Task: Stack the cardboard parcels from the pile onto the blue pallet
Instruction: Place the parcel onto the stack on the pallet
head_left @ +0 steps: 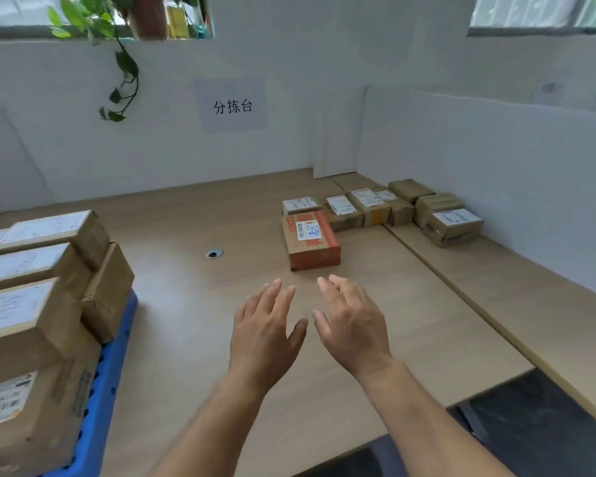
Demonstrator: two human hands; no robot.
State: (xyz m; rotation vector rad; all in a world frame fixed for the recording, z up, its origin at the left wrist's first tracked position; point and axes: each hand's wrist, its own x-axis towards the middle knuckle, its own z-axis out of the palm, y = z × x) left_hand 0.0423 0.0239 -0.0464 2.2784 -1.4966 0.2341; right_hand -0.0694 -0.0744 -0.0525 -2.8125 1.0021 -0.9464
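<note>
A blue pallet (112,352) lies at the left edge of the wooden table (193,304), loaded with several brown cardboard parcels (38,297) stacked in layers. A pile of several small labelled parcels (372,206) sits at the far right by the white partition. Nearest to me from that pile is an orange-printed parcel (310,241) with a white label. My left hand (265,332) and my right hand (351,325) hover side by side above the table just short of that parcel, fingers straight and spread, holding nothing.
A round cable hole (214,253) is set in the table left of the orange parcel. White partition walls (496,160) close the back and right. A second tabletop (516,287) adjoins on the right. Dark floor (544,428) shows at the lower right.
</note>
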